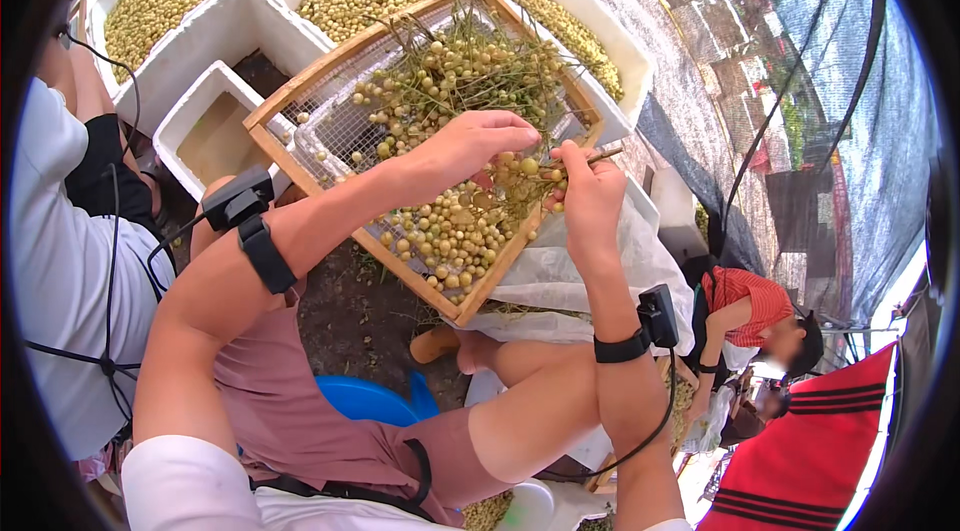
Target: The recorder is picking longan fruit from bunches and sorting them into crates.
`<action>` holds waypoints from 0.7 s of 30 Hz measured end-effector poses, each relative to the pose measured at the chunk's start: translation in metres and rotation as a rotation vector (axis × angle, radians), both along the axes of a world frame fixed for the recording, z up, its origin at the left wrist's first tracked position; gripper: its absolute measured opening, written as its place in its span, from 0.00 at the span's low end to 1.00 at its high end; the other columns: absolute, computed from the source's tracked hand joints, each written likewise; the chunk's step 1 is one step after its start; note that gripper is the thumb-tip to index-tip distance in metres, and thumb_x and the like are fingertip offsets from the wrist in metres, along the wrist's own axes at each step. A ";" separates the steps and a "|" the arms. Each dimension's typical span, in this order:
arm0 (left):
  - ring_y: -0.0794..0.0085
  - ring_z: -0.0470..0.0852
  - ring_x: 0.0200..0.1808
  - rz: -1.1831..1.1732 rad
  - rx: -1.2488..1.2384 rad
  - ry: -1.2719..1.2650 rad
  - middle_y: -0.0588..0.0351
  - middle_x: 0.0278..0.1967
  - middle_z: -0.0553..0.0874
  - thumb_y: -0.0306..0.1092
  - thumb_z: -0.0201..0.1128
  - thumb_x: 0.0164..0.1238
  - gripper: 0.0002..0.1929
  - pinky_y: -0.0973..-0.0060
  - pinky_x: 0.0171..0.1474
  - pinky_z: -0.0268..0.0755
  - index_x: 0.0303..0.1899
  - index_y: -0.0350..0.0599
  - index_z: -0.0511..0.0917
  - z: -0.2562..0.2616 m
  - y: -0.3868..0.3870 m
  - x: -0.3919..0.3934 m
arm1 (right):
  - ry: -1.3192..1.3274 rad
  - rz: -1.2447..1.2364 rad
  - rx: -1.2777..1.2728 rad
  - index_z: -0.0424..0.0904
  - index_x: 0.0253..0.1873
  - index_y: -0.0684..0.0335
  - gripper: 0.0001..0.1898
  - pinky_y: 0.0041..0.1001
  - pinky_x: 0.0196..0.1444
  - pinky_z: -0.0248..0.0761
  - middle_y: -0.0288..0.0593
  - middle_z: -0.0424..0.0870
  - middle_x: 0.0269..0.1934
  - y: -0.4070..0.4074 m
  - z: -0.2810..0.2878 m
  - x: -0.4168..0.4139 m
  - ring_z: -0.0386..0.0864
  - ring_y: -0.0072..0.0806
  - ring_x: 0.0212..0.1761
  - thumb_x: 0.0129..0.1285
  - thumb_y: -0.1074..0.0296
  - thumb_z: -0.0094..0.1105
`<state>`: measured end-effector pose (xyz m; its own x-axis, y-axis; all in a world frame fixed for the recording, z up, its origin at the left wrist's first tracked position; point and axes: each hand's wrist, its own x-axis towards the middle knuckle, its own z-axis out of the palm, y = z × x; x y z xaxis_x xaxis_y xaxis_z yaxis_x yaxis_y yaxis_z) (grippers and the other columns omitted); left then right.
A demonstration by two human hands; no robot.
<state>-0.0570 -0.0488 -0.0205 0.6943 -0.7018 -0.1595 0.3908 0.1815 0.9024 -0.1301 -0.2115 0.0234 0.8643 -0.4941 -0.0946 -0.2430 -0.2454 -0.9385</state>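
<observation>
My right hand (594, 204) pinches the brown stem (606, 155) of a fruit cluster (517, 182) above a wood-framed wire-mesh sieve (335, 54). Small, round, yellow-green fruits hang from it on thin stalks. Beside the cluster is my left hand (480, 148), its lower fingertips partly behind the fruits, so its grip is unclear. Loose fruits (450, 231) lie on the near part of the mesh. Farther back on the sieve, a heap of fruiting sprigs and stripped stalks (480, 73) is piled up.
White foam boxes of loose fruits (161, 5) stand behind the sieve, and another foam box (225, 137) holds murky liquid. A person in a white shirt (82, 253) sits close on my left. Another person (750, 313) bends at the right. A blue plastic basin (367, 400) lies below.
</observation>
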 end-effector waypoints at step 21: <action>0.76 0.75 0.36 0.275 -0.001 0.412 0.58 0.44 0.81 0.24 0.51 0.68 0.11 0.77 0.37 0.74 0.45 0.40 0.82 -0.020 -0.014 -0.001 | -0.020 0.017 0.091 0.80 0.40 0.73 0.16 0.25 0.24 0.79 0.46 0.83 0.30 0.006 -0.018 0.011 0.80 0.24 0.22 0.74 0.63 0.53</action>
<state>-0.0583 -0.0632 -0.0408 0.7334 -0.5014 -0.4590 0.6523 0.3291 0.6828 -0.1191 -0.2055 0.0057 0.8746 -0.4695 -0.1212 -0.2209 -0.1633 -0.9615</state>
